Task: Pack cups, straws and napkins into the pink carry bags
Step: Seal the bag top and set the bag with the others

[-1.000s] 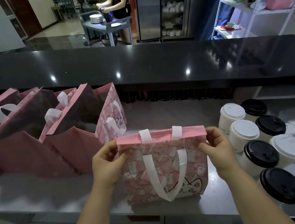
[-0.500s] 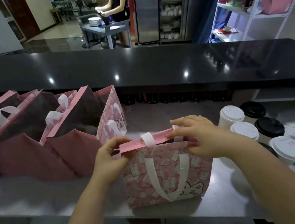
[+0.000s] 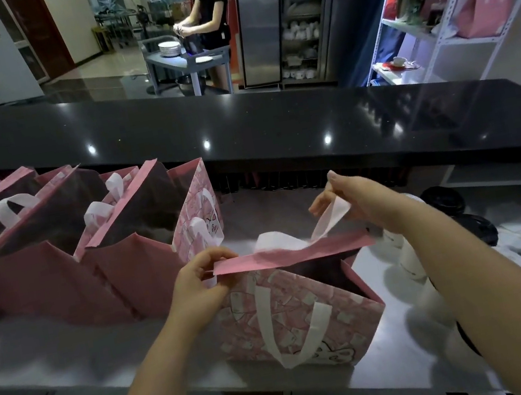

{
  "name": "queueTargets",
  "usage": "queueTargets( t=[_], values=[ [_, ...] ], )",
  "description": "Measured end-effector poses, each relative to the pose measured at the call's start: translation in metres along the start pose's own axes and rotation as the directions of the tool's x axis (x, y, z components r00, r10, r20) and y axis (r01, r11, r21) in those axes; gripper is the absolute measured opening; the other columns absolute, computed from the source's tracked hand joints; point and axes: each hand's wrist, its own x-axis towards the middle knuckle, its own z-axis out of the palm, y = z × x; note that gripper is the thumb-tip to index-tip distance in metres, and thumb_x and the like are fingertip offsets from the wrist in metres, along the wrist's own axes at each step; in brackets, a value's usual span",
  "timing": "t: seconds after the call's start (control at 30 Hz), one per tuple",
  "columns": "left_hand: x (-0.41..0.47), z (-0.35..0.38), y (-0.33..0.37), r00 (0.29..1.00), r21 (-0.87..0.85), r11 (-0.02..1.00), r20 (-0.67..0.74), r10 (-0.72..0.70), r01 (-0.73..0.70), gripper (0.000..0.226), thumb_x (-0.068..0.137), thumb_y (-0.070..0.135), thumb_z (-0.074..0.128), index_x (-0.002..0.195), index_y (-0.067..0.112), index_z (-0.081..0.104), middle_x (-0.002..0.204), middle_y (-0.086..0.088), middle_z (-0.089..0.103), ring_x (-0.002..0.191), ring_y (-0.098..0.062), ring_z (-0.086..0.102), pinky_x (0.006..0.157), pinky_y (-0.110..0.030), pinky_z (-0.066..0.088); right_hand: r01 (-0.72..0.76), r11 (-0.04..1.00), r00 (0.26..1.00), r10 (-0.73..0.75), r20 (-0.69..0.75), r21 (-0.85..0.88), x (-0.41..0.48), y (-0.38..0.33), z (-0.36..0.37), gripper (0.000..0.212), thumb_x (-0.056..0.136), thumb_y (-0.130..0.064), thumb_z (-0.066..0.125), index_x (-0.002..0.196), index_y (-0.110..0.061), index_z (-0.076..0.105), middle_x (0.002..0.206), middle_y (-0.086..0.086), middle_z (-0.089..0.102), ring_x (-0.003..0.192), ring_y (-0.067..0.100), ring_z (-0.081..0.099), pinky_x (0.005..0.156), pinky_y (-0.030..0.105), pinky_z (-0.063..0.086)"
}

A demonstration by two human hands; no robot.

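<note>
I note the pink carry bag (image 3: 301,315) standing on the steel counter (image 3: 70,352), just right of the open bags (image 3: 57,275) (lidded cups (image 3: 444,201) partly behind the right forearm), left hand (image 3: 198,285) pinching its rim's left end, right hand (image 3: 357,201) pinching its raised white handle (image 3: 329,220).

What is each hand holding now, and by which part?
Both hold the pink bag: the left hand pinches its top edge, the right hand pinches its rear white handle.

Glossy black counter (image 3: 275,132) reflects lights; white shelving (image 3: 453,34) right; perhaps steel cabinet (image 3: 259,23) behind.
</note>
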Motion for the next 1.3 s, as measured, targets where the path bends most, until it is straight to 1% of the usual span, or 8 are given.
queueTargets(
  t=[0.17, 0.3, 0.4, 0.57, 0.73, 0.9, 1.07, 1.3],
  values=[
    [0.0, 0.002, 0.001, 1.0, 0.001, 1.0, -0.018, -0.015, 0.015, 0.04, 0.079, -0.001, 0.074, 0.094, 0.036, 0.071, 0.096, 0.007, 0.072, 0.09, -0.012, 0.067, 0.077, -0.019, 0.055, 0.198, 0.953, 0.965, -0.148, -0.216, 0.23, -0.02, 0.042, 0.006, 0.029, 0.095, -0.038, 0.055, 0.116, -0.02, 0.063, 0.122, 0.002, 0.067, 0.114, 0.024, 0.062, 0.1, 0.05, 0.047],
    [0.0, 0.007, 0.004, 0.999, 0.007, 1.0, -0.047, -0.014, 0.014, 0.041, 0.079, -0.001, 0.074, 0.093, 0.038, 0.071, 0.095, 0.01, 0.072, 0.09, -0.008, 0.067, 0.075, -0.013, 0.052, 0.407, 0.801, 0.872, -0.198, -0.448, 0.438, -0.07, 0.093, 0.024, 0.031, 0.082, -0.04, 0.069, 0.101, -0.016, 0.066, 0.129, 0.008, 0.062, 0.125, 0.029, 0.054, 0.106, 0.049, 0.043],
    [0.0, 0.01, 0.004, 0.995, 0.021, 0.999, -0.092, -0.026, 0.028, 0.044, 0.077, -0.002, 0.076, 0.09, 0.04, 0.071, 0.092, 0.013, 0.072, 0.085, -0.004, 0.066, 0.073, -0.013, 0.052, 0.265, 0.856, 0.95, -0.152, -0.274, 0.445, -0.094, 0.123, 0.04, 0.056, 0.06, -0.059, 0.081, 0.096, -0.018, 0.07, 0.145, -0.007, 0.048, 0.136, 0.014, 0.042, 0.112, 0.043, 0.035],
    [-0.001, 0.012, 0.0, 0.995, 0.05, 0.998, -0.092, -0.026, 0.031, 0.042, 0.08, 0.004, 0.076, 0.09, 0.044, 0.069, 0.092, 0.017, 0.071, 0.085, -0.003, 0.066, 0.073, -0.019, 0.055, 0.085, 0.956, 0.995, -0.095, 0.021, 0.282, -0.095, 0.128, 0.05, 0.08, 0.055, -0.036, 0.09, 0.128, -0.035, 0.059, 0.151, -0.04, 0.012, 0.145, 0.003, 0.018, 0.117, 0.048, 0.025],
    [0.002, 0.008, -0.005, 0.996, 0.014, 0.998, -0.058, -0.063, 0.064, 0.043, 0.079, -0.004, 0.074, 0.089, 0.038, 0.07, 0.09, 0.012, 0.072, 0.082, -0.006, 0.065, 0.081, -0.028, 0.053, 0.199, 0.859, 0.964, -0.086, -0.251, 0.472, -0.079, 0.118, 0.057, 0.048, 0.065, -0.019, 0.083, 0.112, -0.015, 0.071, 0.148, -0.037, 0.026, 0.135, 0.005, 0.04, 0.091, 0.031, 0.053],
    [0.003, 0.005, -0.002, 0.997, -0.047, 0.996, -0.002, -0.082, 0.082, 0.039, 0.079, -0.015, 0.067, 0.088, 0.023, 0.07, 0.085, 0.009, 0.072, 0.078, -0.003, 0.064, 0.077, -0.023, 0.055, 0.16, 0.77, 0.978, -0.036, -0.207, 0.617, -0.054, 0.106, 0.053, 0.031, 0.067, -0.008, 0.078, 0.098, -0.01, 0.075, 0.145, -0.031, 0.038, 0.113, 0.017, 0.063, 0.086, 0.036, 0.056],
    [0.001, 0.005, -0.003, 0.995, -0.053, 0.994, -0.028, -0.099, 0.097, 0.038, 0.08, -0.022, 0.061, 0.092, 0.014, 0.069, 0.087, 0.005, 0.072, 0.082, -0.005, 0.065, 0.079, -0.025, 0.055, 0.124, 0.752, 0.977, 0.021, -0.211, 0.647, -0.042, 0.096, 0.057, 0.034, 0.076, -0.003, 0.07, 0.095, -0.029, 0.078, 0.15, 0.006, 0.04, 0.118, 0.033, 0.058, 0.086, 0.042, 0.054],
    [0.001, -0.002, -0.004, 0.994, -0.085, 0.992, -0.041, -0.102, 0.098, 0.043, 0.082, -0.019, 0.061, 0.085, 0.023, 0.07, 0.083, 0.005, 0.072, 0.077, -0.004, 0.064, 0.071, -0.015, 0.051, 0.195, 0.828, 0.917, 0.036, -0.397, 0.525, -0.041, 0.104, 0.074, 0.034, 0.079, 0.005, 0.07, 0.095, -0.024, 0.077, 0.1, 0.005, 0.074, 0.097, 0.022, 0.068, 0.08, 0.033, 0.056]
  ],
)
